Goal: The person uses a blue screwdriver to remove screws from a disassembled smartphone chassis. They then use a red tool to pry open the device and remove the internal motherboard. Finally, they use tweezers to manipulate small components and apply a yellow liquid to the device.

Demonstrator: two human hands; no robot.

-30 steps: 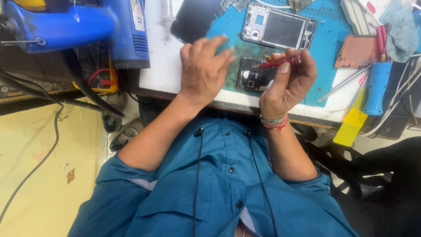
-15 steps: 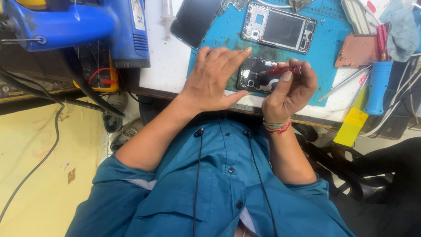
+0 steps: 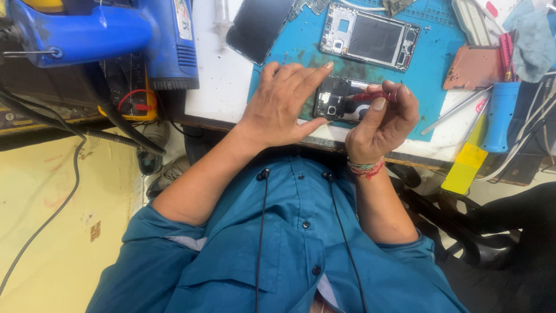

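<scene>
An opened phone (image 3: 339, 98) is pinned flat on the blue mat (image 3: 440, 35) by the left hand (image 3: 284, 104), fingers spread, so it cannot slide. A red-handled tool (image 3: 376, 94) is pinched in the right hand's (image 3: 379, 124) grip, its tip angled over the phone's board.

Left hand (image 3: 288, 103) flat, right hand (image 3: 379, 123) pinched.

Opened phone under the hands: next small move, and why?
Probably bring the red tool's tip down onto the opened phone and work at one spot. The left hand lies flat beside the phone with a finger on its edge, steadying it. The right hand pinches the tool low over the phone. Whether the tip touches cannot be told.
</scene>
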